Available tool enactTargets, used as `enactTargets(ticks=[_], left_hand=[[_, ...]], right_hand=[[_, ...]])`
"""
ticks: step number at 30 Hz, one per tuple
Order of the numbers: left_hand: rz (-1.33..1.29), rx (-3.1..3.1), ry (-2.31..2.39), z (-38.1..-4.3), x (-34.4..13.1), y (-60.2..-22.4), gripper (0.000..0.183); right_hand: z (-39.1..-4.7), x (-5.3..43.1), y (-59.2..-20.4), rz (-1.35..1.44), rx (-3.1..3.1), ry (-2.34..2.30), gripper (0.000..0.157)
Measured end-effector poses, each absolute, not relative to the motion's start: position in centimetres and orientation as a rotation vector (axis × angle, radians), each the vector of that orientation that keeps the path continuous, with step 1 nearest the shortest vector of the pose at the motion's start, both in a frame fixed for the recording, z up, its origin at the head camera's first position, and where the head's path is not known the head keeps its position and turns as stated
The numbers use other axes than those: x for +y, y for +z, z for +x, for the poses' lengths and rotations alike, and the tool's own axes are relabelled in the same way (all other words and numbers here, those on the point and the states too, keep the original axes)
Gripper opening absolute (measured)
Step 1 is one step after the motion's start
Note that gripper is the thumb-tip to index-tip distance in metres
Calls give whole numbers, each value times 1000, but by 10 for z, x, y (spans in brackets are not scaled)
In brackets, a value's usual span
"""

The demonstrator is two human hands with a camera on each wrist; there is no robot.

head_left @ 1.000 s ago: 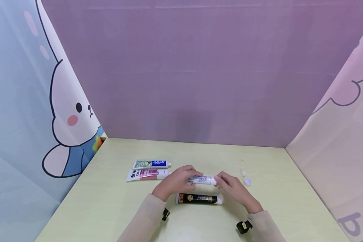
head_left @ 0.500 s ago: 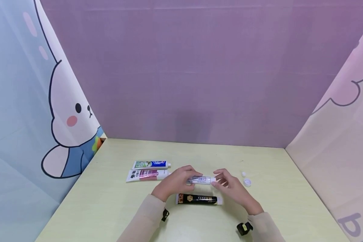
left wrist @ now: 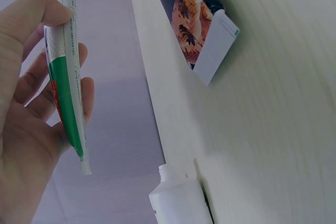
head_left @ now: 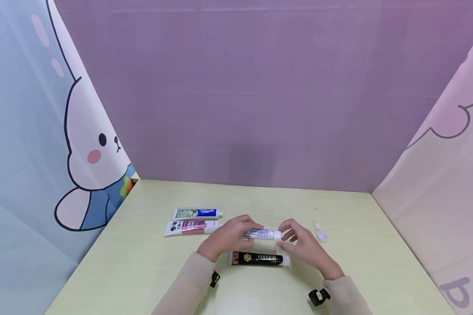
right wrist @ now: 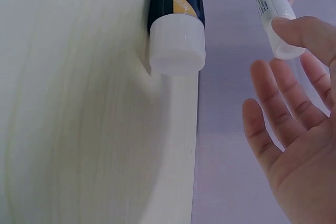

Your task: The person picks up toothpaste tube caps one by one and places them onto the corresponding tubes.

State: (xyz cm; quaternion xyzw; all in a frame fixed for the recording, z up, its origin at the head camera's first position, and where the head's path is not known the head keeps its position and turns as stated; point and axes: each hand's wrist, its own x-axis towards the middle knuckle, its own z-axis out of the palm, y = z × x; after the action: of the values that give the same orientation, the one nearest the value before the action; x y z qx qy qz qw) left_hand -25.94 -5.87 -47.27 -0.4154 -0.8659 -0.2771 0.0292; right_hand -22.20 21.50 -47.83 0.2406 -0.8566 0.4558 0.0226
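Observation:
My left hand [head_left: 230, 236] grips a white toothpaste tube [head_left: 261, 234] above the table, its capped end pointing right. In the left wrist view the tube's tail [left wrist: 65, 93] is green and white, held between thumb and fingers. My right hand [head_left: 302, 245] is at the tube's white cap [head_left: 277, 235]. The right wrist view shows the right thumb [right wrist: 302, 31] overlapping the cap, while the other fingers are spread and stand away from it. A black toothpaste tube [head_left: 257, 259] with a white cap lies on the table just in front of the held tube.
To the left lie a blue-and-green toothpaste tube [head_left: 197, 213] and a white-and-pink one [head_left: 194, 227], both uncapped. Two loose white caps, a small one [head_left: 317, 226] and a larger one [head_left: 322, 237], lie right of my right hand. A purple cloth wall [head_left: 236, 109] stands behind the table.
The right fingers pinched the tube's cap a second ago; they have since loosened and spread around it. The left hand and its tube have hardly moved.

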Motion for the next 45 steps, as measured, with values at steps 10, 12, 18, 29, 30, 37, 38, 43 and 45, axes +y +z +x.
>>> enactTargets(ticks=[10,12,18,29,30,37,38,43,45], left_hand=[[-1287,-2682,-866,-259,-58,-472,45],[-1290,-2674,-866,-259,-58,-472,45],[-1300,-2660,-872,-260,-58,-472,46],[-1306,-2662,-892,-259,-58,-468,45],[-1306,-2661,-894,-259,-58,-468,45],[-1306,-2663,-923,-257,-57,-468,45],[-1305,-2664,-925,-257,-57,-468,45],[-1295,-2671,-927,-255,-57,-469,45],[-1294,-2671,-925,-255,-57,-470,45]], right_hand=[[-221,218,-477,775,-2660,1391,25],[-220,217,-476,772,-2663,1393,24],[-221,217,-476,757,-2675,1411,20],[-222,219,-479,712,-2722,1484,15],[-222,219,-479,707,-2729,1492,14],[-222,221,-480,716,-2779,1497,17],[-222,220,-480,717,-2785,1491,17],[-221,219,-479,696,-2826,1456,23],[-220,219,-480,685,-2835,1452,25]])
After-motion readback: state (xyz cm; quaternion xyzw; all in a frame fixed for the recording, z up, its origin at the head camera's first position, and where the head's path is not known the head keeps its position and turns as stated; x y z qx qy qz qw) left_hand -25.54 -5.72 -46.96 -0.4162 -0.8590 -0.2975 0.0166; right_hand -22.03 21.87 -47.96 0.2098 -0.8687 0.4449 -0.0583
